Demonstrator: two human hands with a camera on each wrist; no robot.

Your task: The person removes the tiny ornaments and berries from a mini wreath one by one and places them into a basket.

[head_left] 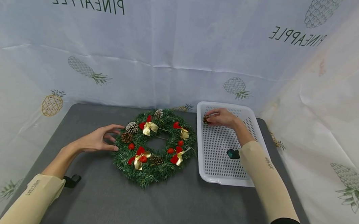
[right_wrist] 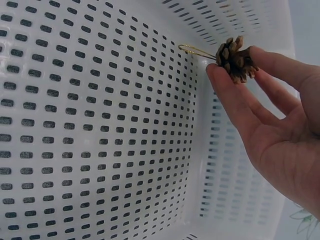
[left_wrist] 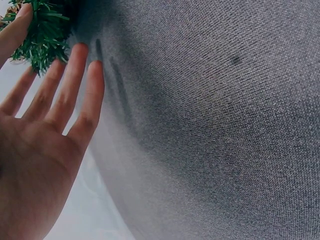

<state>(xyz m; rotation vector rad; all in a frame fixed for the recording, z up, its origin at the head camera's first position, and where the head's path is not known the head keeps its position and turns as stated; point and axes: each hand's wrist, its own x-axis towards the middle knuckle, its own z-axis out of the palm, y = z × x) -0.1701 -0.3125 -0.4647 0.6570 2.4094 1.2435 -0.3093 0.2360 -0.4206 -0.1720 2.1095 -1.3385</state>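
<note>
Nearest me, a cream sleeve (head_left: 30,199) leads to the left hand (head_left: 100,140), fingers spread at the edge of a decorated green wreath (head_left: 161,172) on the grey counter (head_left: 126,204). Rightward, over a white basket (head_left: 215,151), the right hand (head_left: 223,117) pinches a pine cone (right_wrist: 233,60) between its fingers.

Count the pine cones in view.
5: the wreath holds a back cone, a whitish left cone, a brown left cone and a front cone; the right hand holds another cone. Greenery may hide more.
</note>
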